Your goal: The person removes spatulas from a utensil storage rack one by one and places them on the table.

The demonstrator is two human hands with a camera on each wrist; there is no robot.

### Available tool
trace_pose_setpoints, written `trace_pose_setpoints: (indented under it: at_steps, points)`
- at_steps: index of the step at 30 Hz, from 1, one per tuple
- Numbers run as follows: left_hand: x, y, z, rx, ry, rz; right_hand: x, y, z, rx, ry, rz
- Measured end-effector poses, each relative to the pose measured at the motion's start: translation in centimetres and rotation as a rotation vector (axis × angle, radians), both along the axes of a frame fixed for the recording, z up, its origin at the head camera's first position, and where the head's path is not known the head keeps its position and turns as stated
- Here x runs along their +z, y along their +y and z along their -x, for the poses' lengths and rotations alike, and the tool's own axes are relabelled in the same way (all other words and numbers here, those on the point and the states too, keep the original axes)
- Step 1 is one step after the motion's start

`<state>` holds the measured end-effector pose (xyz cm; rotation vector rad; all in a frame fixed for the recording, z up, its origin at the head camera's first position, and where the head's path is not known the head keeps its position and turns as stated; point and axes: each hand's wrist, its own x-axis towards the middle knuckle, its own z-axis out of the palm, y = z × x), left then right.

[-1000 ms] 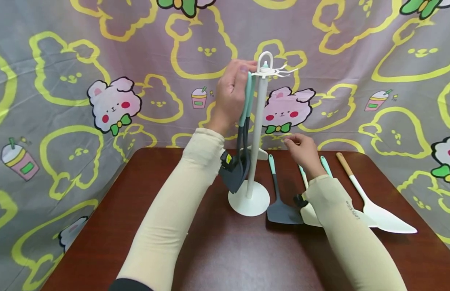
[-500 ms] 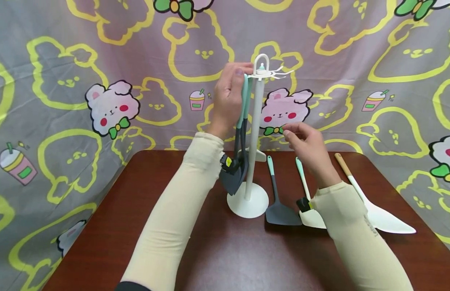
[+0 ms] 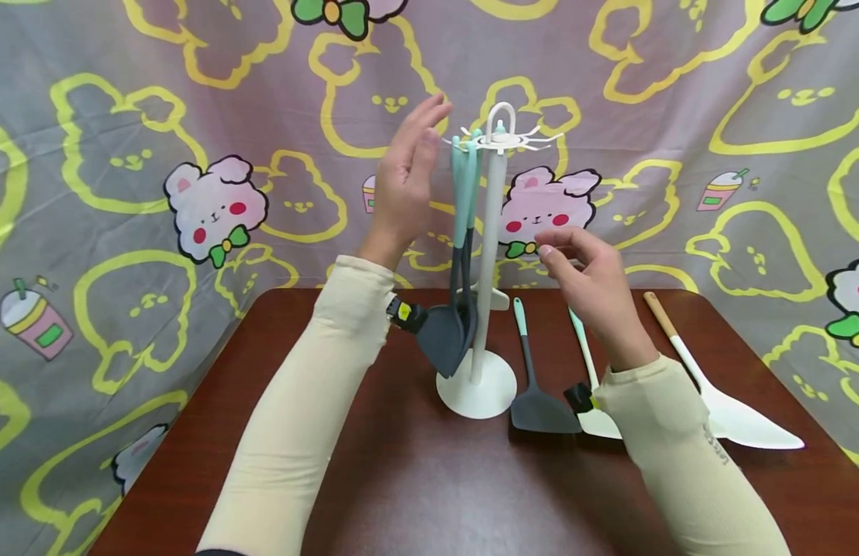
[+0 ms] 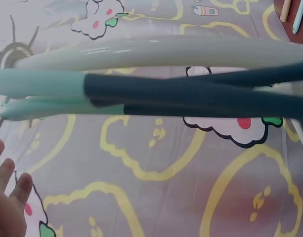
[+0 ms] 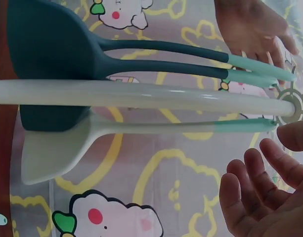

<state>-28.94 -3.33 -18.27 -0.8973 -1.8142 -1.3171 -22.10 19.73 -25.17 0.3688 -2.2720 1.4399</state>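
A white stand (image 3: 489, 255) with a ring of hooks (image 3: 502, 140) on top stands on the table. From its left side hang two dark spatulas (image 3: 446, 340) with mint handles (image 3: 464, 193); a cream spatula (image 5: 57, 153) hangs there too, seen in the right wrist view. Left of the handles, my left hand (image 3: 404, 174) has its fingers extended and touches nothing. My right hand (image 3: 589, 282) is right of the pole, with relaxed, slightly bent fingers and nothing in them.
On the table (image 3: 429, 479), right of the stand's base (image 3: 476, 398), lie a dark spatula (image 3: 542, 409), a cream one (image 3: 599, 423) partly behind my right wrist, and a white turner (image 3: 742, 417) with a wooden handle. A patterned cloth (image 3: 297, 100) hangs behind.
My left hand has moved left, away from the hanging handles and hooks. My right hand has risen from above the lying utensils and its fingers have loosened.
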Motion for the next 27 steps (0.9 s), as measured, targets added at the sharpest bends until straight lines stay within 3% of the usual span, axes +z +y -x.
trace_pose_setpoints:
  at_steps: [5,7,14,21,27]
  points:
    - [-1.4,-1.4,-1.1,-0.022,0.122,-0.011,0.3,0.1,-0.7,0.0,0.039,0.029]
    - [-2.3,-1.9,-2.0,-0.024,0.137,-0.01,0.4,0.1,-0.9,0.003,0.052,0.033]
    - [-5.7,-3.8,-6.1,-0.024,0.085,-0.005,0.9,0.2,-2.0,-0.015,0.084,0.001]
    - [-8.5,-5.2,-10.4,0.032,0.025,0.101,1.9,-0.2,-3.1,0.005,0.131,0.004]
    - [-10.8,-5.1,-12.1,0.057,-0.005,0.176,3.5,-1.1,-3.8,-0.027,0.232,0.063]
